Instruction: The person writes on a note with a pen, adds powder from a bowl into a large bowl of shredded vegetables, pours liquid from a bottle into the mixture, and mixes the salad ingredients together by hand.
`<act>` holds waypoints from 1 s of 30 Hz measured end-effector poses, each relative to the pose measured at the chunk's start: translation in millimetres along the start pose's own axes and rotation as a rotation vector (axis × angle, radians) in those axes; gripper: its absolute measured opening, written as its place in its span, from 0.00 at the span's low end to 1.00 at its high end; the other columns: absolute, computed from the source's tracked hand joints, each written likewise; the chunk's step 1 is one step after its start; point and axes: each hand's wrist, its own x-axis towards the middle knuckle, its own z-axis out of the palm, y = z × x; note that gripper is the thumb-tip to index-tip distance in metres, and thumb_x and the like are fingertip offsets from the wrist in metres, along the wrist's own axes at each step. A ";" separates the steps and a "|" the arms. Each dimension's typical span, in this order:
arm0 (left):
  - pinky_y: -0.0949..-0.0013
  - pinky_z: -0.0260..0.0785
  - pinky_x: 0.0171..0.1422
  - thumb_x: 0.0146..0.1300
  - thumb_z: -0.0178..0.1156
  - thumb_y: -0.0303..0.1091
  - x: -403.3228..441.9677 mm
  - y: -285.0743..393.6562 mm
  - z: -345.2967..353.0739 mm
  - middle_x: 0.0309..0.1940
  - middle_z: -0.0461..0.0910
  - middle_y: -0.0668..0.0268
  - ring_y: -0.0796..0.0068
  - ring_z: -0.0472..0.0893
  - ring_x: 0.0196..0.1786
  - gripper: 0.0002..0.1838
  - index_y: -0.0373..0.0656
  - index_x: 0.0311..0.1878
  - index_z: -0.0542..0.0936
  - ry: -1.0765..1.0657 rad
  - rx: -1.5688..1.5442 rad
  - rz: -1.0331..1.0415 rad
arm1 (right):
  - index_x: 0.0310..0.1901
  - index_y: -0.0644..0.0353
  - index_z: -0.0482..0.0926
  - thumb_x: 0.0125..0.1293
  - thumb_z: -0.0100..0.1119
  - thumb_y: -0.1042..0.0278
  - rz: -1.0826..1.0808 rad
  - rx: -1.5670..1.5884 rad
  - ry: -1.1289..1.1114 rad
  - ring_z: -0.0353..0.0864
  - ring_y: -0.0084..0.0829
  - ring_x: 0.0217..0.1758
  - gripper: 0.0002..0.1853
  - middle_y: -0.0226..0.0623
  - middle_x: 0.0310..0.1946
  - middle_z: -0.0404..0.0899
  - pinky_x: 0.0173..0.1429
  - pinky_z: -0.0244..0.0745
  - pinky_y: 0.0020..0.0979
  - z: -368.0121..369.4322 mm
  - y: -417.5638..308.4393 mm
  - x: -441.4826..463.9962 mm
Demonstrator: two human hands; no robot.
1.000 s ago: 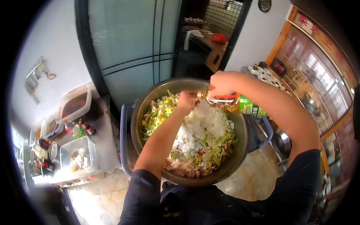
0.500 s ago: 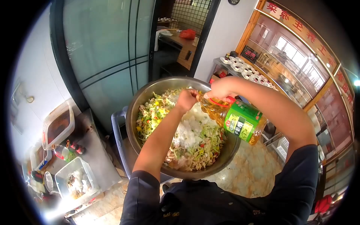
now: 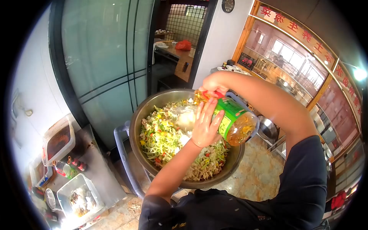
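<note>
A big metal bowl (image 3: 137, 140) holds chopped vegetables (image 3: 159, 132), minced pieces and a white heap. Above its right side a bottle of yellow oil with a green label (image 3: 232, 114) is tilted, its neck end toward the bowl. My right hand (image 3: 213, 85) grips the red handle near the neck. My left hand (image 3: 207, 124) lies against the label side of the bottle, its fingers stretched out. The bottle's mouth is hard to make out behind the hands.
Under the bowl is a blue-grey cart (image 3: 122, 153). On the left, a metal counter (image 3: 105, 166) bears plastic tubs (image 3: 78, 197) and small bottles. A glass door (image 3: 105, 50) stands ahead; at the right are a metal pan (image 3: 268, 128) and shelves.
My left hand has moved from the bottle's neck onto its side and its fingers have spread. The bottle has swung toward the bowl. The view has shifted.
</note>
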 end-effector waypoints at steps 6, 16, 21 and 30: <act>0.36 0.58 0.72 0.36 0.79 0.44 18.0 -15.7 -19.4 0.65 0.68 0.42 0.38 0.70 0.67 0.52 0.40 0.68 0.67 -0.076 -0.031 0.035 | 0.51 0.65 0.80 0.73 0.57 0.73 -0.225 0.359 -0.238 0.83 0.29 0.42 0.09 0.37 0.37 0.84 0.51 0.78 0.31 -16.4 17.9 2.0; 0.58 0.64 0.75 0.31 0.86 0.39 66.8 -42.1 -18.3 0.64 0.73 0.57 0.61 0.73 0.68 0.61 0.39 0.71 0.62 -0.316 -0.628 -0.693 | 0.67 0.70 0.68 0.60 0.48 0.68 -1.084 1.330 -0.406 0.74 0.39 0.66 0.32 0.46 0.64 0.74 0.72 0.66 0.39 30.4 167.7 33.8; 0.61 0.68 0.71 0.40 0.83 0.26 77.1 -67.1 2.4 0.61 0.76 0.61 0.68 0.76 0.63 0.52 0.39 0.70 0.64 -0.376 -0.804 -0.968 | 0.75 0.65 0.60 0.59 0.64 0.72 -0.934 0.835 -0.145 0.72 0.34 0.68 0.41 0.43 0.66 0.72 0.72 0.66 0.39 18.4 172.8 8.7; 0.62 0.70 0.68 0.43 0.79 0.24 101.7 -72.3 27.5 0.56 0.81 0.57 0.66 0.80 0.58 0.43 0.34 0.65 0.69 -0.400 -0.840 -1.002 | 0.67 0.65 0.65 0.44 0.84 0.70 -1.334 0.816 0.350 0.76 0.33 0.64 0.48 0.40 0.59 0.78 0.70 0.70 0.37 29.8 158.9 36.5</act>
